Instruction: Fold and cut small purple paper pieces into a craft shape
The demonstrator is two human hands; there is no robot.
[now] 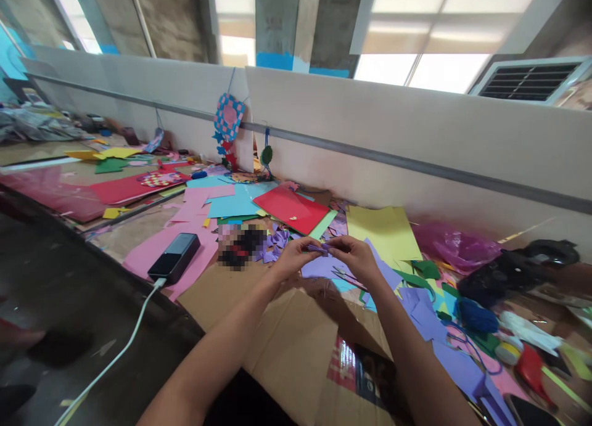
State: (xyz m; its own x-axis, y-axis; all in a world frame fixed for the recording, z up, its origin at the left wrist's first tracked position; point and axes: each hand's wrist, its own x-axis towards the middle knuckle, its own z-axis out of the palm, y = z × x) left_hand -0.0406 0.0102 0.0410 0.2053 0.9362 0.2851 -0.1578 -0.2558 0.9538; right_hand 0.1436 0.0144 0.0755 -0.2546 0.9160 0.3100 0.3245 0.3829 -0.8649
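The grip of left hand (295, 257) and right hand (357, 258) pinches purple paper (318, 249) between fingertips, likely for fine control; crumpled purple bits (276, 244) lie just left, seemingly handy.

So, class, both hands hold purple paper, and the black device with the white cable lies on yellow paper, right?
Not quite: the head view shows the black device with the white cable lying on pink paper, not yellow. The left hand and right hand do hold purple paper.

Nothing can be read for certain; the printing (363, 370) on the cardboard (291, 333) is too unclear.
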